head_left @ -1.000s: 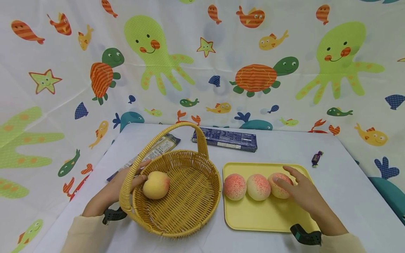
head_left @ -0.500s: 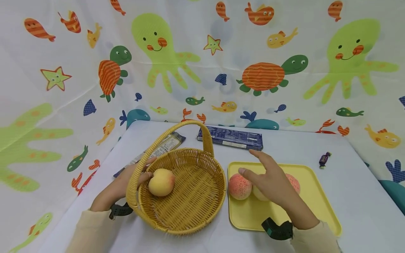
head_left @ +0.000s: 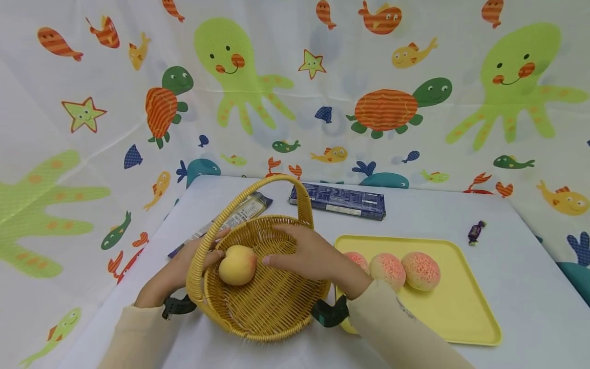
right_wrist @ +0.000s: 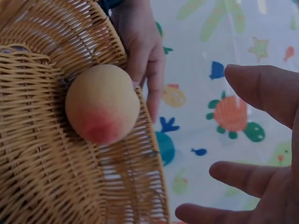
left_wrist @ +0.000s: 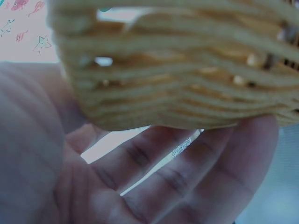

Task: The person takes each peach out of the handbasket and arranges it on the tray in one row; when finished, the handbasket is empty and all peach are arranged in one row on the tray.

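A round wicker basket point(head_left: 276, 307) with a tall arched handle stands on the table, a yellow peach point(head_left: 237, 265) with a red blush inside at its left. My left hand point(head_left: 184, 266) grips the basket's left rim, its thumb over the edge beside the peach and its fingers outside the woven wall point(left_wrist: 163, 70). Over the basket's right part reaches my right hand point(head_left: 304, 256), thumb and fingers spread toward the peach, holding nothing. In the right wrist view these fingers point(right_wrist: 247, 179) are apart from the peach point(right_wrist: 103, 103).
Right of the basket, a yellow tray point(head_left: 461, 307) holds several speckled pink peaches point(head_left: 421, 270), partly behind my right forearm. A dark blue box point(head_left: 338, 201) lies behind the basket, a flat packet point(head_left: 249, 209) behind its left side. One small purple wrapped candy point(head_left: 477, 232) lies back right.
My right hand has moved left from above the tray's peaches to over the basket. My left hand stays at the basket's rim. The view has shifted slightly.
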A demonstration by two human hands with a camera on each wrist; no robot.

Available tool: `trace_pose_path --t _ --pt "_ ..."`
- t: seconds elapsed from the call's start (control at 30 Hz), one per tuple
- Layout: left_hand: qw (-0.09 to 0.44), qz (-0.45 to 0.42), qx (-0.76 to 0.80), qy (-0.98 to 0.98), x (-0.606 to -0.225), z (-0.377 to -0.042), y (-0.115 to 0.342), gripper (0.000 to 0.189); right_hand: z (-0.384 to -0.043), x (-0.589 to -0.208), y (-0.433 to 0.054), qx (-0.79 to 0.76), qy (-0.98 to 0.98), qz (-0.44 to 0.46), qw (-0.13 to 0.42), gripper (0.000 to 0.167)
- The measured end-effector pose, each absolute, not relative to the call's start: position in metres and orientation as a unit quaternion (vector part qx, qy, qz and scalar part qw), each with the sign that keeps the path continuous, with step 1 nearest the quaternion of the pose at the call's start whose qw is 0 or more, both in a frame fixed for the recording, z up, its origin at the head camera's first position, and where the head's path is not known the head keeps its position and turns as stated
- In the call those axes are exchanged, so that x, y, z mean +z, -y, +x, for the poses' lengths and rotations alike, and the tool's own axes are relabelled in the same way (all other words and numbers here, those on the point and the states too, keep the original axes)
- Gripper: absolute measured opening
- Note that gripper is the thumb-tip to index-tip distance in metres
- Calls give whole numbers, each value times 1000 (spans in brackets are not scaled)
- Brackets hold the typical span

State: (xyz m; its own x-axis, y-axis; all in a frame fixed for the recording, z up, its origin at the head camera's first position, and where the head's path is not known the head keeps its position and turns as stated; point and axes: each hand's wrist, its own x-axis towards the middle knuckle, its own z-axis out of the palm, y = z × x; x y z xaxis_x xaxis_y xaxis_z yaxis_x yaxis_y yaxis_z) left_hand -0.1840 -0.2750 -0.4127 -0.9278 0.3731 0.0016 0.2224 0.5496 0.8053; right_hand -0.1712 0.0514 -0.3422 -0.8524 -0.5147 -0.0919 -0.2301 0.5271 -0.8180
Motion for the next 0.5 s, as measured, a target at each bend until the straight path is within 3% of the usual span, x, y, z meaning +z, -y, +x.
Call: trace_pose_path --t 0.3,0.5 --pt "83 178 425 -884 -410 -183 274 59 -202 -366 -1 -414 -840 -254 242 82" --pt "84 177 420 -886 -409 -182 273 60 -210 -376 18 -402 -838 -260 264 80"
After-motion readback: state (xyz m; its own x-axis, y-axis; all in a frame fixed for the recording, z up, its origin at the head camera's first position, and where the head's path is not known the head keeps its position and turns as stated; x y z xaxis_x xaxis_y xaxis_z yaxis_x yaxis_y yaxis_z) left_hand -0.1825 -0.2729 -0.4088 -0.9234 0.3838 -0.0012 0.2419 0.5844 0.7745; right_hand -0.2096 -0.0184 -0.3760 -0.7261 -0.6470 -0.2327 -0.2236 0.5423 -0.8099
